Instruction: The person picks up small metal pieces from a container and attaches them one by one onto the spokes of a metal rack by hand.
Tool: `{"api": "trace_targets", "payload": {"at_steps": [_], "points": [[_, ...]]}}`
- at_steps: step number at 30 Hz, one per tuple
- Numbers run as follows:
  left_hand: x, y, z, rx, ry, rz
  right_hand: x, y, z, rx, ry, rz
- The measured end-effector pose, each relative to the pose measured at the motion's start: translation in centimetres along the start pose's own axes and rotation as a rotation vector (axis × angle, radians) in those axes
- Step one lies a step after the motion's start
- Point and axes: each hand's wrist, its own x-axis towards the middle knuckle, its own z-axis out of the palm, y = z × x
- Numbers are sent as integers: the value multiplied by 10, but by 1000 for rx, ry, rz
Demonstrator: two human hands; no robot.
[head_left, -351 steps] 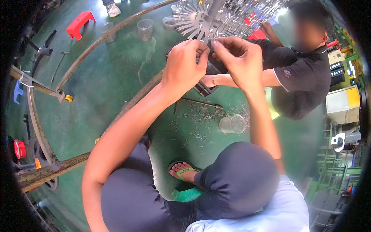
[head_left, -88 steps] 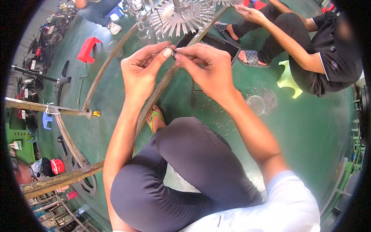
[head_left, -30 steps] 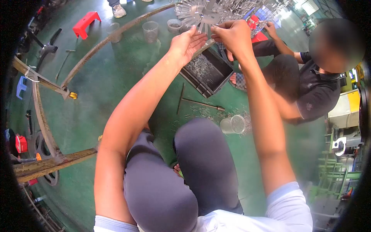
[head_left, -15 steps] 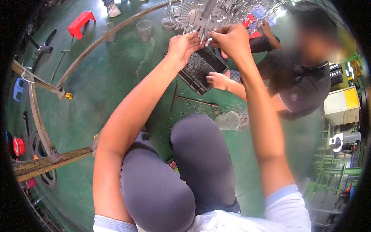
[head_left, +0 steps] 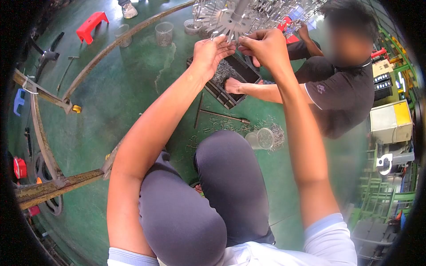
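Note:
A slotted metal disc (head_left: 231, 27) on a central post hangs at the top, with many small bent metal pieces around its rim. My left hand (head_left: 209, 56) is just below the near rim, its fingers curled and its thumb up against the edge; what lies between them is too small to make out. Close beside it, my right hand (head_left: 268, 46) pinches with thumb and forefinger at the same rim; the tiny item there cannot be told. Under both hands sits a black crate (head_left: 225, 101) of small metal pieces, with a co-worker's hand (head_left: 234, 86) reaching into it.
A co-worker (head_left: 341, 93) squats at the right. A T-handled tool (head_left: 224, 116), a tipped clear cup (head_left: 261, 139) and spilled metal pieces (head_left: 277, 135) lie on the floor. A curved metal frame (head_left: 104, 52) runs along the left. Behind stand clear cups (head_left: 164, 34) and a red stool (head_left: 92, 26).
The co-worker's hand has moved left and down into the crate's pieces, and the co-worker's body has leaned. My hands stay at the disc's rim, the right fingers shifting slightly.

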Motion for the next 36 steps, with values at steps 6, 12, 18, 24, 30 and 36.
{"api": "trace_targets", "payload": {"at_steps": [6, 12, 18, 24, 30, 36], "points": [[-3, 0, 2, 6, 22, -2, 2, 3, 3, -53, 6, -12], [-6, 3, 1, -8, 42, 9, 2, 10, 2, -39, 18, -35], [-9, 2, 2, 0, 22, 11, 1, 9, 5, -8, 17, -29], [-13, 2, -1, 79, 0, 23, -3, 8, 8, 10, 34, -2], [-26, 11, 1, 79, 2, -2, -39, -19, 7, -259, 145, -63], [-28, 13, -7, 36, 1, 5, -63, -42, 18, 715, 20, 97]]}}
